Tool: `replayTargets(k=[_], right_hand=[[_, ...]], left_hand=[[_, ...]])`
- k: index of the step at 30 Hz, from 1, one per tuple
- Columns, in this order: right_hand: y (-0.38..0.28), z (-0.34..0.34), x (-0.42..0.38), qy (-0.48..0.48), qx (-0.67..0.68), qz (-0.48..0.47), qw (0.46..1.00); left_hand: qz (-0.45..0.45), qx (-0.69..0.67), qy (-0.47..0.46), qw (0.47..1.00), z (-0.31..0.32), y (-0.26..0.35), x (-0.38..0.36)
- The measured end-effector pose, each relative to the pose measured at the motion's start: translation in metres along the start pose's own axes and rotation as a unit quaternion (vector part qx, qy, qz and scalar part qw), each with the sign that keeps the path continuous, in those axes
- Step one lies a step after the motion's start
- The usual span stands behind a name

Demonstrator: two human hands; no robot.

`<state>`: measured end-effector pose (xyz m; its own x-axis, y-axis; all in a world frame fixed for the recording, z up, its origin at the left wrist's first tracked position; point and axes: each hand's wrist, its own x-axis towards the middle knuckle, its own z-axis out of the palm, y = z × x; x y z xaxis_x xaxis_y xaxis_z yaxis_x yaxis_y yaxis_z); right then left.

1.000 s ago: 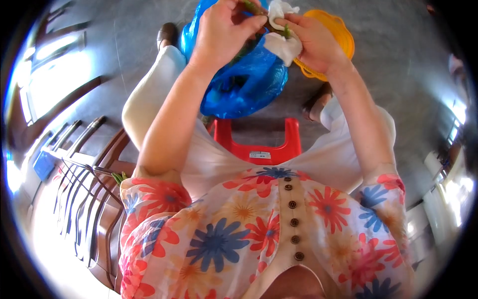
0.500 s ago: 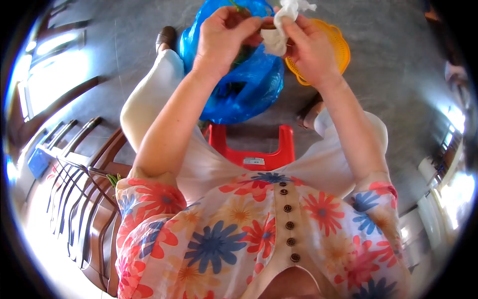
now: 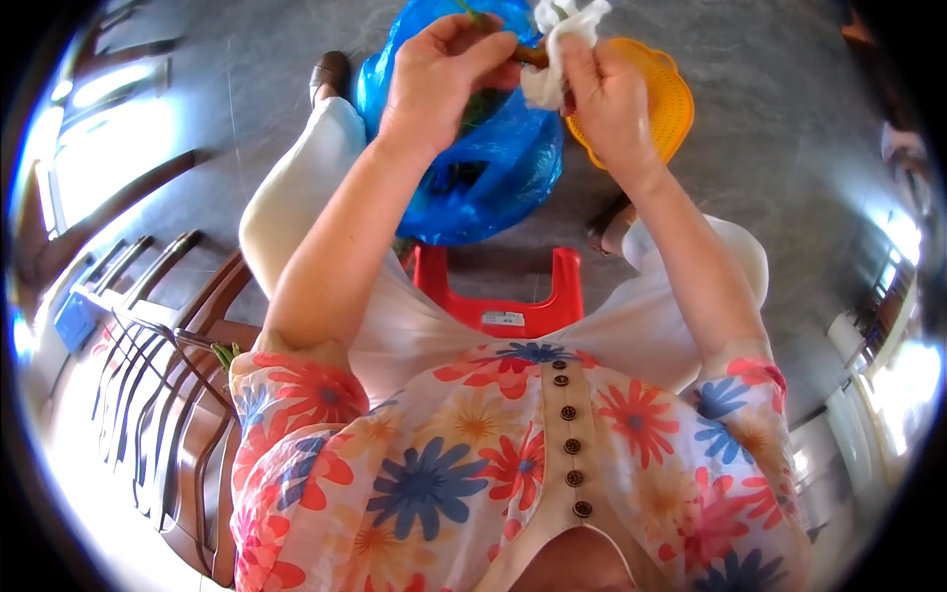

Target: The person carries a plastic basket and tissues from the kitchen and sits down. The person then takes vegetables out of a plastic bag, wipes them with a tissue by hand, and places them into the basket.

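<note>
Left hand [image 3: 439,84] is pinching a brownish-green stalk [image 3: 528,54] by one end, right hand [image 3: 607,99] has its fingers closed around a white cloth [image 3: 552,59] wrapped on the other end, both held up over the blue plastic bag [image 3: 473,168]. With such a small fingertip grip, I'd guess the stalk could slip or snap and drop beside the orange colander [image 3: 661,89].

bag [image 3: 483,168] on floor ahead of stool [image 3: 498,296], basket [image 3: 656,94] to its right.
</note>
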<state>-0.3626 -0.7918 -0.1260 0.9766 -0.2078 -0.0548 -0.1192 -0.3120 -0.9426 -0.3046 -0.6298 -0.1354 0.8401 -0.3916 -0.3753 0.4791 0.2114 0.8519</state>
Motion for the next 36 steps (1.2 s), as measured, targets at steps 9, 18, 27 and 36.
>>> replayTargets(k=[9,18,27,36], right_hand=[[-0.005,0.003,0.007,-0.002,0.243,0.16,0.957],[0.005,-0.039,0.017,-0.143,-0.165,-0.15,0.964],[-0.012,-0.021,0.008,-0.223,0.202,0.184,0.936],[0.011,-0.027,0.011,-0.241,0.366,0.24,0.866]], left_hand=[[-0.055,-0.078,-0.062,0.993,0.003,0.0,-0.002],[-0.108,-0.149,-0.107,0.977,0.027,0.026,-0.011],[-0.022,0.142,-0.175,0.974,0.016,0.006,-0.012],[-0.084,-0.024,-0.268,0.959,0.006,0.01,-0.006]])
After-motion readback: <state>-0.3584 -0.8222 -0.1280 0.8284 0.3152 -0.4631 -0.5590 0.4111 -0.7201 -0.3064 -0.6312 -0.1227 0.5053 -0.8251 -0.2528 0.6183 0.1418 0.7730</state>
